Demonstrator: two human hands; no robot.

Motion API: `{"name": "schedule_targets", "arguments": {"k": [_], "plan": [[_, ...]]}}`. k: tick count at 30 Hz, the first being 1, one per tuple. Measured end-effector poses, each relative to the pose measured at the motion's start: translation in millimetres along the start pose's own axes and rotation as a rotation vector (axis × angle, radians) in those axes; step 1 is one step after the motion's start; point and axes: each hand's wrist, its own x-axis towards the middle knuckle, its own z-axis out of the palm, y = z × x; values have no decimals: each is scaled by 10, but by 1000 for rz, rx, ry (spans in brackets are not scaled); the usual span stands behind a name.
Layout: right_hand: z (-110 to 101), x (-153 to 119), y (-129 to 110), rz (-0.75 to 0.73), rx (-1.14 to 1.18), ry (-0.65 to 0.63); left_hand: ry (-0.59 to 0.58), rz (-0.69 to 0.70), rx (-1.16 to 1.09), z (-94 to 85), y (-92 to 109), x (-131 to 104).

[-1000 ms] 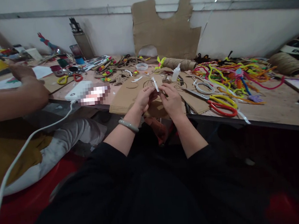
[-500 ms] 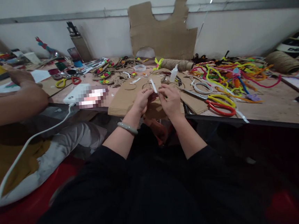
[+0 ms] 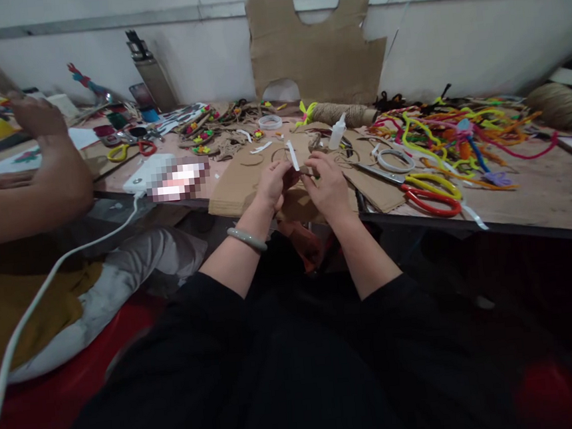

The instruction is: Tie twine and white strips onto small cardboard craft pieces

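Over cardboard (image 3: 236,189), left hand (image 3: 270,188) tight on white strip (image 3: 291,153); right hand (image 3: 328,184) half-curled, its hold indistinct.

Black sleeves (image 3: 209,318), smooth grey-green bangle (image 3: 247,239)

Wht strip (image 3: 293,156) here, brown cardbd (image 3: 233,182), scissors (image 3: 407,190) w/ red & yellow handles, grey-grn bangle (image 3: 247,238), blk sleeves (image 3: 209,308), tan twine (image 3: 341,115), pink, orange & lime cords (image 3: 447,137)!
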Motion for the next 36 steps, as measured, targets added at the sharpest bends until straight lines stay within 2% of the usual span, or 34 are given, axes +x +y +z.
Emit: {"name": "schedule_targets", "arguments": {"k": [4, 8, 10, 17, 20, 25, 32, 36], "plan": [[20, -7, 57, 5, 15, -2, 9, 21, 23, 11, -31, -4], [37, -4, 72, -2, 7, 46, -92, 98, 93, 37, -62, -29], [44, -7, 53, -26, 3, 56, -103, 124, 83, 41, -71, -30], [46, -19, -1, -64, 89, 15, 41, 112, 24, 15, -53, -7], [54, -15, 5, -70, 103, 26, 70, 98, 29, 18, -44, -4], [65, -28, -11, -114, 125, -30, 109, 128, 33, 13, -60, 15], [0, 73, -49, -87, 98, 116, 133, 163, -53, -33, -57, 24], [61, 230, -101, -128, 50, 93, 133, 149, -127, -48, -50, 36]]}}
